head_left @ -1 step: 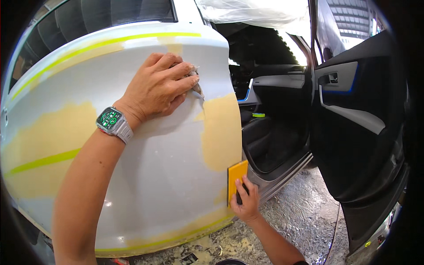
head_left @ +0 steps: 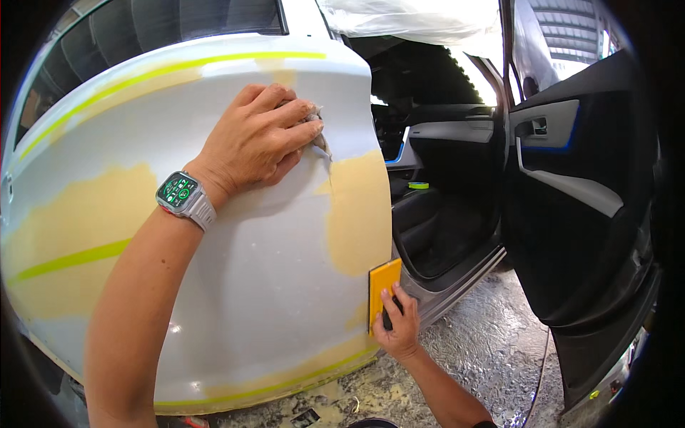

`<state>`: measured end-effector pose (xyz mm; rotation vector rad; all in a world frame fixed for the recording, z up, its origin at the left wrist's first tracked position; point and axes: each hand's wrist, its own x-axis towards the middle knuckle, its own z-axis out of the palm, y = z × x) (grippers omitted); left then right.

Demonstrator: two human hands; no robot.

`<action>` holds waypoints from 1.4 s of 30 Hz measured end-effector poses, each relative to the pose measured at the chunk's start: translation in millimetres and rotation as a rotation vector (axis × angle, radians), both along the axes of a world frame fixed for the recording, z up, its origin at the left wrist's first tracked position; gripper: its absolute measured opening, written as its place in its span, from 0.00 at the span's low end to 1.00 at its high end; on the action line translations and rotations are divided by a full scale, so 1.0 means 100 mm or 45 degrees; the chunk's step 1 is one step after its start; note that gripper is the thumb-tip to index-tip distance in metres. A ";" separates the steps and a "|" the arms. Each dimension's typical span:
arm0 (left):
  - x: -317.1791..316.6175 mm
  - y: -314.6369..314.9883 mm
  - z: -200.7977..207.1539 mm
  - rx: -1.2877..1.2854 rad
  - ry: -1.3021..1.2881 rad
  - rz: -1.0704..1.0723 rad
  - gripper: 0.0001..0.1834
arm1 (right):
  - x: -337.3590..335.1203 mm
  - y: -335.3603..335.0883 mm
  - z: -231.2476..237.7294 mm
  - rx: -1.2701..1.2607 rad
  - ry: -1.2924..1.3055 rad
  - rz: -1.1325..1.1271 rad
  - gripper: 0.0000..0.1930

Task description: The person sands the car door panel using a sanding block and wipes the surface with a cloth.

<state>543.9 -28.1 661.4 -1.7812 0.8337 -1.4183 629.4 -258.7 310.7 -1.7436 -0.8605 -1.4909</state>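
While the left hand (head_left: pixel 267 135) clutches a rag (head_left: pixel 322 145), probably bracing too, the right hand (head_left: pixel 398 322) grips a yellow block (head_left: pixel 382 285) at the lower right edge of the white door (head_left: pixel 250 285).

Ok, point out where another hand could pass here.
Likely room: the white panel between the left forearm and yellow block, and the open doorway beside the black-lined door. It's crowded at the left grip, against the upper panel, and where the right grip holds the block.
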 end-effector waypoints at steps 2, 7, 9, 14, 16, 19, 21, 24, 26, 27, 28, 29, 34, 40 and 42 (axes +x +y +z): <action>0.02 0.01 0.00 0.008 -0.004 0.010 0.23 | -0.01 0.05 0.26 0.037 -0.036 0.008 0.33; -0.04 0.15 -0.03 -0.004 -0.045 0.049 0.22 | -0.01 0.20 1.79 0.082 -0.053 0.087 0.30; -0.03 0.15 -0.03 0.007 -0.032 0.047 0.22 | 0.01 0.21 1.64 0.054 -0.104 0.035 0.31; 0.02 -0.01 0.02 0.016 -0.029 -0.024 0.21 | -0.23 0.12 0.02 -0.041 0.099 -0.021 0.34; 0.02 0.02 -0.01 -0.005 -0.008 -0.004 0.21 | -0.21 0.18 0.18 -0.007 0.081 0.018 0.34; -0.03 0.09 -0.01 -0.015 -0.003 0.012 0.21 | -0.16 0.30 1.13 0.076 -0.069 0.064 0.33; -0.03 0.14 -0.07 -0.032 0.024 0.031 0.21 | -0.10 0.36 1.76 0.049 -0.058 0.134 0.34; -0.06 0.13 -0.02 -0.021 -0.021 0.037 0.21 | -0.14 0.36 1.78 0.042 -0.028 0.075 0.34; 0.01 0.07 -0.02 -0.021 -0.007 -0.013 0.20 | -0.22 0.35 1.32 0.026 -0.059 0.017 0.35; 0.02 0.03 -0.02 -0.037 0.002 -0.025 0.20 | -0.30 0.35 0.99 0.014 -0.032 0.001 0.35; 0.02 0.00 -0.02 -0.035 -0.007 -0.039 0.20 | -0.36 0.33 0.63 0.000 0.009 -0.011 0.35; 0.03 -0.01 -0.02 -0.043 -0.015 -0.044 0.19 | -0.36 0.33 0.43 -0.012 0.049 -0.009 0.35; 0.03 0.07 -0.06 -0.096 0.020 0.000 0.20 | -0.29 0.50 1.36 0.048 -0.053 0.070 0.34; 0.03 0.13 -0.06 -0.052 -0.034 -0.025 0.20 | -0.40 0.60 1.47 0.032 -0.026 0.078 0.33; 0.06 0.04 -0.02 -0.052 -0.059 -0.069 0.19 | -0.55 0.50 0.74 -0.032 0.018 0.023 0.33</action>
